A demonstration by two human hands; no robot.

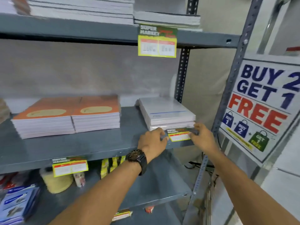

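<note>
A small price tag (179, 135) with a green top and a yellow-framed red-and-white label lies at the front edge of the grey middle shelf (97, 143), right below a white stack of paper packs (167, 113). My left hand (152, 142), with a dark wristwatch, pinches the tag's left end. My right hand (203, 137) pinches its right end, the thumb up against the bottom pack of the stack.
Two orange-covered notebook stacks (68, 117) sit left on the same shelf. More tags hang from the upper shelf (157, 41) and the middle shelf's front edge (69, 166). A "Buy 2 Get 1 Free" sign (263, 104) stands right of the rack post (235, 69). Lower shelves hold small goods.
</note>
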